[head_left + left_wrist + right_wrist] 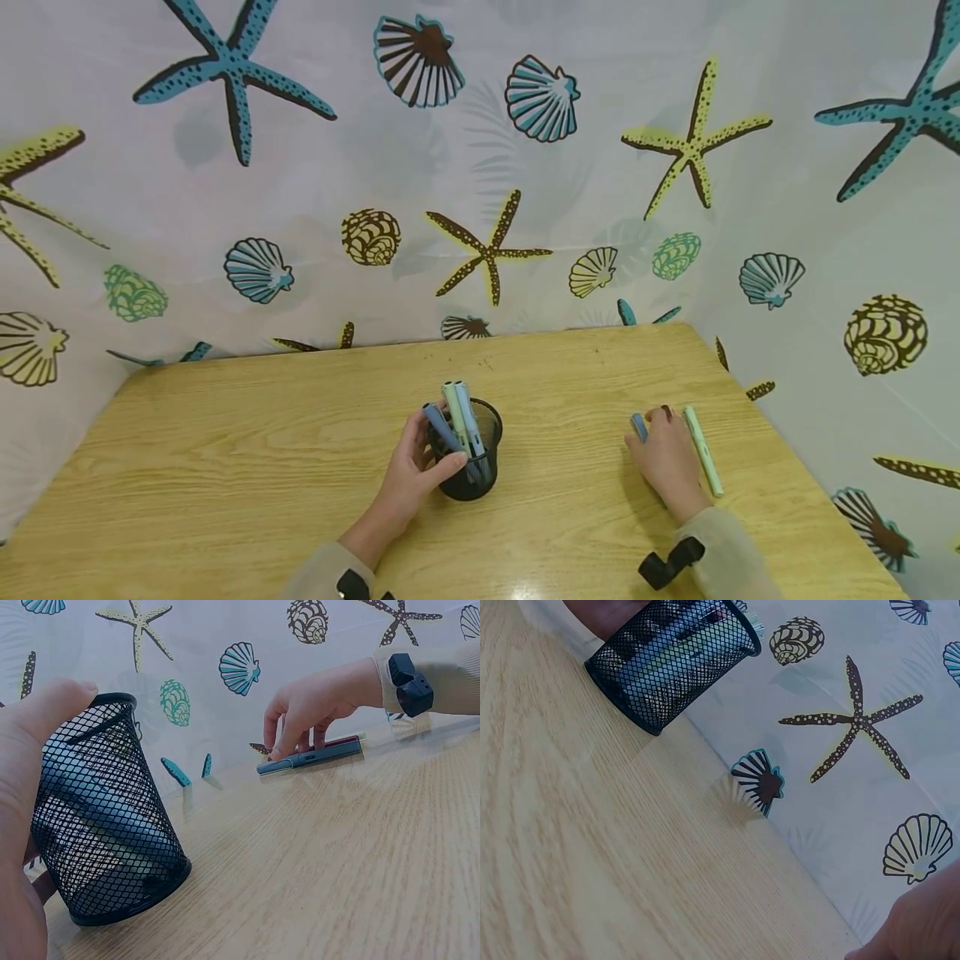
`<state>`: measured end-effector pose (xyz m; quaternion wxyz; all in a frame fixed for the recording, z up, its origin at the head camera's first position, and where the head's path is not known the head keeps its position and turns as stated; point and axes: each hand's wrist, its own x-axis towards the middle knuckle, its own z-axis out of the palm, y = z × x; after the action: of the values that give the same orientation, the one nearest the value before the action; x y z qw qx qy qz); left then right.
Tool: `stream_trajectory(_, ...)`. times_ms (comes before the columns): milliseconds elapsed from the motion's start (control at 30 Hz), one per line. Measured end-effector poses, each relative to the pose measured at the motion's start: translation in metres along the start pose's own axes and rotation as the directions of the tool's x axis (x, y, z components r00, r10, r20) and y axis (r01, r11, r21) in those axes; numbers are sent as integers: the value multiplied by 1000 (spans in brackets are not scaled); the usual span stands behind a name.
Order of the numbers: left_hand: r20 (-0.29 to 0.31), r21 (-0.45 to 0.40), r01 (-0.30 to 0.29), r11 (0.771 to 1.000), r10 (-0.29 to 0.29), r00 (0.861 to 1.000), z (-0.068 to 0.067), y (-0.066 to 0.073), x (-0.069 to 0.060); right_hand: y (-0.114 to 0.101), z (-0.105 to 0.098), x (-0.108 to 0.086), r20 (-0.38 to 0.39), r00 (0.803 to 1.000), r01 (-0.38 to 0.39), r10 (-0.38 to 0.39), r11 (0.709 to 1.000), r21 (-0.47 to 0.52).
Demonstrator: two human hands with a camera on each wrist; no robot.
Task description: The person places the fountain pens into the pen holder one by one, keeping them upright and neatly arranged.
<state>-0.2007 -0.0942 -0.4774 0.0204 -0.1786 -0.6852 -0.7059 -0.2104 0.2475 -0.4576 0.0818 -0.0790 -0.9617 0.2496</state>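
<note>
A black mesh cup stands on the table with several pens in it, light green, light blue and dark blue. My left hand grips the cup from its left side, thumb at the front rim. On the right, my right hand is over a dark blue pen lying on the table; in the left wrist view its fingertips touch that blue pen, with a dark red pen just behind. A light green pen lies to the right of this hand.
The wooden table meets a pale cloth printed with starfish and shells at its back and right edges. A black wrist device sits on my right sleeve.
</note>
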Motion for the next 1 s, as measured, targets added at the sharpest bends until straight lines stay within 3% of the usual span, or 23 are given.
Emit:
stream_trajectory(333,-7,9,12,1000,-12,1000,-1,1,0,-1,1,0,79,994,-80,81,997,-9)
stream_trajectory(767,-15,7,23,1000,-23,1000,0,1,0,2,1,1,74,997,-37,37,999,-5)
stream_trajectory(1000,-16,11,17,1000,-16,1000,-1,-1,0,2,1,2,80,995,-59,57,998,19)
